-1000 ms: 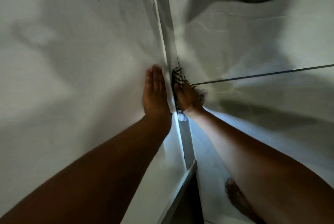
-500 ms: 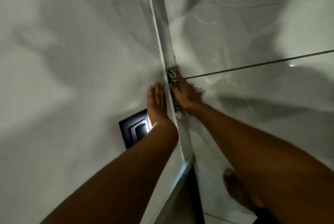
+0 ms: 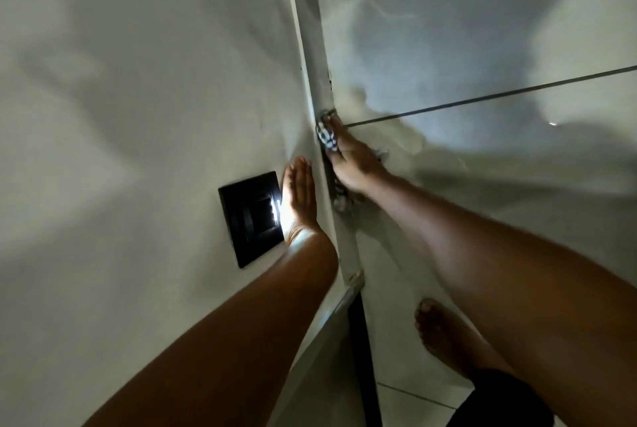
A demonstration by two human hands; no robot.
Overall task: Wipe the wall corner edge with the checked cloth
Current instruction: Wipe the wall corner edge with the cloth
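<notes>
A white wall corner edge (image 3: pixel 312 57) runs down the middle of the view. My right hand (image 3: pixel 351 159) presses the black-and-white checked cloth (image 3: pixel 326 134) against the right side of that edge, with more cloth hanging below the wrist. My left hand (image 3: pixel 300 192) lies flat and open on the white wall just left of the edge, fingers together and pointing up.
A black square wall fitting (image 3: pixel 250 219) with a bright light sits left of my left hand. The right wall (image 3: pixel 482 47) is glossy tile with a dark grout line (image 3: pixel 482 100). My bare foot (image 3: pixel 443 333) stands on the tiled floor below; a dark gap (image 3: pixel 360 357) runs under the corner.
My left hand has slid down the wall, uncovering the black lit fitting. My right hand with the cloth stays on the edge near the grout line. The camera has tilted downward.
</notes>
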